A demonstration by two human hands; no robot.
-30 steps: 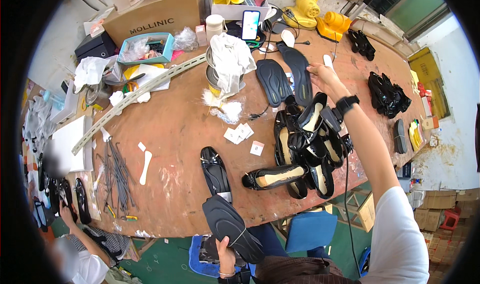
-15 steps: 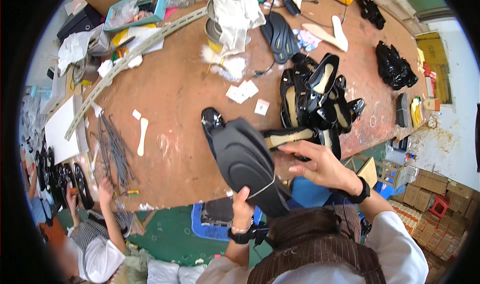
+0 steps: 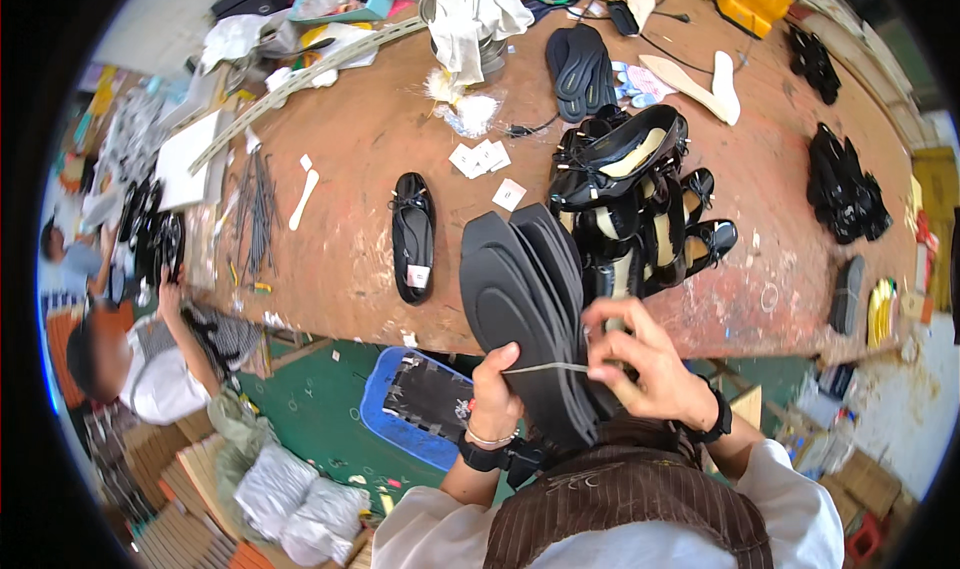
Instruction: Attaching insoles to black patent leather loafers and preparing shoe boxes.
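My left hand point(image 3: 492, 394) is closed on the lower left side of a thick bundle of black insoles point(image 3: 520, 309). A thin pale rubber band point(image 3: 550, 367) runs across the bundle. At the bundle's right edge, my right hand point(image 3: 650, 369) has its fingers curled, with thumb and fingertips pinching at the band's end. The upper ends of the insoles fan apart. Left of the bundle, a single black flat shoe point(image 3: 412, 239) with a bow lies on the table, a small pale label inside it. Behind and right is a heap of glossy black shoes point(image 3: 620, 169).
Square paper labels point(image 3: 480, 159) lie beyond the bundle. Another pair of black insoles point(image 3: 580, 72) rests further back. Dark strips point(image 3: 257, 219) and a pale shoehorn-shaped piece point(image 3: 304, 201) lie to the left. A blue tub point(image 3: 385, 419) stands below the table edge. A co-worker point(image 3: 170, 369) sits at left.
My right hand has moved in to the bundle's edge and the rubber band. The bundle has turned, showing its layered edges. My view has shifted, and the single shoe now shows whole.
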